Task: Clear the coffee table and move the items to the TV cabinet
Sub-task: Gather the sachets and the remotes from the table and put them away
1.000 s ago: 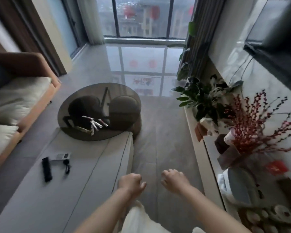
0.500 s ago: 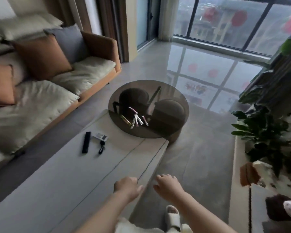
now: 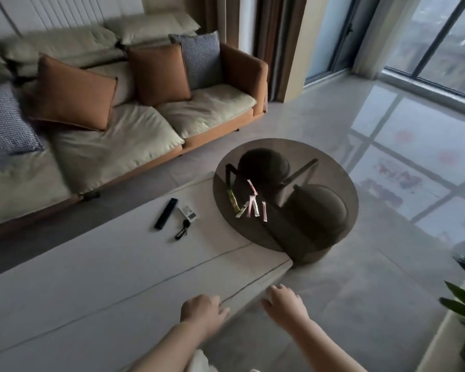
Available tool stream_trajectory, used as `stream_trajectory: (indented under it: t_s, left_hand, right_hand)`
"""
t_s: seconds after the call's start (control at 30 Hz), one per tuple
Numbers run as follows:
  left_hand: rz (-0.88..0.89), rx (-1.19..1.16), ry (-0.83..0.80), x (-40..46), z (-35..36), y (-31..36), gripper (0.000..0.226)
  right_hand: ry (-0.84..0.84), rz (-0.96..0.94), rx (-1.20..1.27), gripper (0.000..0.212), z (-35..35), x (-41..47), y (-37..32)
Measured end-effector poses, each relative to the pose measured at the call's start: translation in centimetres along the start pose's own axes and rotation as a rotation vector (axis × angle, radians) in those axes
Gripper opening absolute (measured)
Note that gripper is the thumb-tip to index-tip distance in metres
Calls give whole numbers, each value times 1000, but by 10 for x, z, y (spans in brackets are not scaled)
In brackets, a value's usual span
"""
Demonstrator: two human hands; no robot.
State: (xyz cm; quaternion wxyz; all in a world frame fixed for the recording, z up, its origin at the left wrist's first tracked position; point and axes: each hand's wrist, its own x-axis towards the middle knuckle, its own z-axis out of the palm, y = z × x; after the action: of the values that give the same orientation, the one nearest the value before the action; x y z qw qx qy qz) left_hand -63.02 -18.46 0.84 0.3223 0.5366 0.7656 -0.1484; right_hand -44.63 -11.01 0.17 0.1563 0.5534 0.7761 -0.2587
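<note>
You have a single view, worn on your head, looking forward and steeply down across the bench [image 3: 97, 285] toward the sofa [image 3: 124, 135] and window [image 3: 446, 41]; your forearms enter at the bottom edge, close to the wide-angle lens

A home living room: cushioned sofa [image 3: 134, 103], coffee table [image 3: 91, 277], tall windows [image 3: 440, 41].

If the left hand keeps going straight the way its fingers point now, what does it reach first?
Probably nothing soon: the left hand points up and right across bare coffee table. Further along that line lies the round glass table with the snack sachets; depth is unclear.
</note>
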Motion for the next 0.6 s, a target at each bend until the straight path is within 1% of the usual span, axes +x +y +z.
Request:
stream_trajectory:
  t_s: [0.17,0.23,0.3,0.37,0.47,0.6]
  left_hand:
    - [-39,-42,17,19,-7,6,47]
    - [-37,-61,33,36,-18,5,47]
    - [-27,-91,40,58,-34,5,54]
    - [-7,-111,57,81,-53,7,60]
    - [18,-124,72,118,-82,15,64]
    - [62,-126,61,172,-111,26,63]
  right_hand:
    - [-2,6,69,35,-17,39,6]
    - [9,7,108,43,-24,60,4]
    - [15,16,139,52,-35,83,1]
    - [15,36,151,56,-48,105,-1]
    - [-1,65,146,56,-66,139,-5]
    - [-20,91,130,54,-84,186,-9]
